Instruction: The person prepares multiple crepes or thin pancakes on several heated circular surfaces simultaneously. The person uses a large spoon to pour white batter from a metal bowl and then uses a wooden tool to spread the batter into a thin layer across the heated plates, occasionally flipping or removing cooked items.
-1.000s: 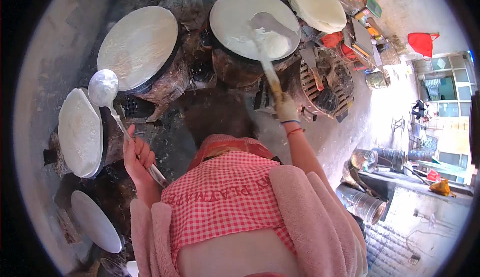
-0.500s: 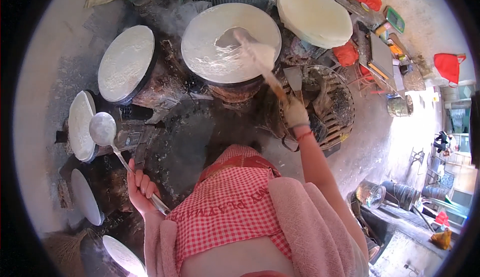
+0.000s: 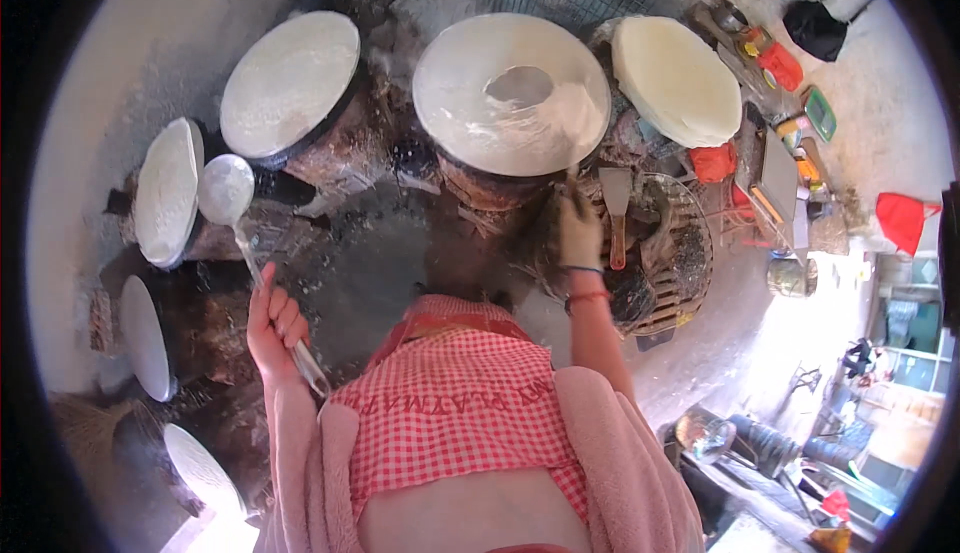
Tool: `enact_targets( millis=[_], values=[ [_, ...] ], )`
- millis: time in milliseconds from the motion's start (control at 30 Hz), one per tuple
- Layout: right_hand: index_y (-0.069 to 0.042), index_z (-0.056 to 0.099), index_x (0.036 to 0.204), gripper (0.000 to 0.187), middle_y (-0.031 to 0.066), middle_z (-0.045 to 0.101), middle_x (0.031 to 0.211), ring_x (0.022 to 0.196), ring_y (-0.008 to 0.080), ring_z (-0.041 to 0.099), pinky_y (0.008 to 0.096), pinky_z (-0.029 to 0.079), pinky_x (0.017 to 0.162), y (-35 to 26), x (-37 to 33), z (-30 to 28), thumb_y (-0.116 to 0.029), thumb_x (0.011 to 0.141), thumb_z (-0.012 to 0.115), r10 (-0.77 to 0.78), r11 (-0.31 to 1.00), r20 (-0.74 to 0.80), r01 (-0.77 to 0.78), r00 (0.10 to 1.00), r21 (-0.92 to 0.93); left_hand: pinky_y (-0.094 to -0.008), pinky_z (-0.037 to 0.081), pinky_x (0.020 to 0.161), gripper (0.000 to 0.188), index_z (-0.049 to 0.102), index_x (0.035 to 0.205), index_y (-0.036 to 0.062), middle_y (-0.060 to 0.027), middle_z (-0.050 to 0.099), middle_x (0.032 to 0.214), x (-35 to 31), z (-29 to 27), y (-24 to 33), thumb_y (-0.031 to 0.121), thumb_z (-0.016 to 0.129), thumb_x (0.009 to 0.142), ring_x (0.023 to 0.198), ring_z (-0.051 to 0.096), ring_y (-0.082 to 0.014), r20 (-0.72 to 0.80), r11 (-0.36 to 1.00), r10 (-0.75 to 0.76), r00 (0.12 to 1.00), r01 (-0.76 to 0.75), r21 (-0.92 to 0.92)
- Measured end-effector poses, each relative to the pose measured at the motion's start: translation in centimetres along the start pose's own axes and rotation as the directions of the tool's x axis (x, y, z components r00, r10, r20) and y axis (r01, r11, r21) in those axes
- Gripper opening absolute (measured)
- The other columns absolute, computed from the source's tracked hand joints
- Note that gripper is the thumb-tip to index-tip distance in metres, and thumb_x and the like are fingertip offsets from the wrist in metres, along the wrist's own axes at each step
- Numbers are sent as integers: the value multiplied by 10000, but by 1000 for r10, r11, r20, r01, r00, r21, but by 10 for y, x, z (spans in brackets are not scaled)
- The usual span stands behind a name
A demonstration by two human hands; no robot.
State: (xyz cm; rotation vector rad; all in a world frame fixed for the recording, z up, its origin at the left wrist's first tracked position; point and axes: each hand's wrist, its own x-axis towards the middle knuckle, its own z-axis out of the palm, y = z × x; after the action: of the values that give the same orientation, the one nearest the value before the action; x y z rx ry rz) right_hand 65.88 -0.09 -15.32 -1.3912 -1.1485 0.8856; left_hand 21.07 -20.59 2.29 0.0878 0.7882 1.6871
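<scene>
We grip a ladle (image 3: 226, 190) in our left hand (image 3: 275, 328) and a blurred tool (image 3: 572, 179) in our gloved right hand (image 3: 580, 236), beside a white-coated round griddle (image 3: 480, 128); 1 scraper (image 3: 616, 196) lies on a grate (image 3: 692, 275).

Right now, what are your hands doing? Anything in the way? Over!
Left hand gripping ladle. Right hand on blurred handle. White-coated griddle ahead, grey patch showing. Scraper near right hand, maybe obstructing.
</scene>
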Motion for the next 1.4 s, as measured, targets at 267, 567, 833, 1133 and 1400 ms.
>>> enact_targets(
  millis=[267, 567, 833, 1133, 1400],
  values=[
    [14, 568, 1404, 423, 71, 707, 977, 782, 130, 646, 250, 511, 661, -39, 24, 42, -146, 1013, 556, 340, 937, 22, -341, 940, 77, -203, 195, 414, 305, 557, 1352, 84, 77, 312, 711, 34, -46, 31, 213, 459, 1093, 518, 241, -25, -256, 977, 68, 964, -13, 212],
    [5, 579, 1406, 433, 163, 672, 1306, 1187, 226, 636, 320, 482, 1019, -57, 40, 57, -169, 1010, 589, 106, 969, 273, -39, 956, -242, -231, 292, 382, 351, 521, 1407, 83, 21, 446, 727, 61, -15, 21, 218, 461, 1090, 456, 323, -50, -142, 896, -257, 956, 291, 336],
    [11, 561, 1423, 449, 158, 635, 1383, 1282, 219, 583, 313, 432, 1080, -55, 55, 11, -154, 1005, 568, 151, 932, 544, 65, 825, -357, -227, 330, 443, 190, 586, 1135, 36, 2, 510, 773, 118, 99, -101, 203, 574, 1044, 559, 418, -64, -3, 855, -400, 917, 374, 359],
    [-52, 579, 1417, 422, 56, 679, 1170, 1015, 120, 619, 260, 502, 841, 10, -18, -37, -179, 1015, 611, 395, 878, 358, -462, 846, 122, -331, 472, 626, 179, 538, 955, 21, -43, 529, 834, 67, 172, -207, 168, 552, 1057, 679, 503, -146, -47, 919, -368, 928, 371, 130],
    [-99, 581, 1397, 407, 20, 658, 834, 573, 110, 582, 269, 447, 466, -68, 16, -19, -274, 1033, 628, 427, 784, 688, -619, 586, 41, -267, 403, 455, 365, 468, 1311, -112, -26, 419, 717, 96, 183, -185, 147, 334, 1091, 538, 412, -141, 256, 269, -624, 738, 511, -817]
  ],
)
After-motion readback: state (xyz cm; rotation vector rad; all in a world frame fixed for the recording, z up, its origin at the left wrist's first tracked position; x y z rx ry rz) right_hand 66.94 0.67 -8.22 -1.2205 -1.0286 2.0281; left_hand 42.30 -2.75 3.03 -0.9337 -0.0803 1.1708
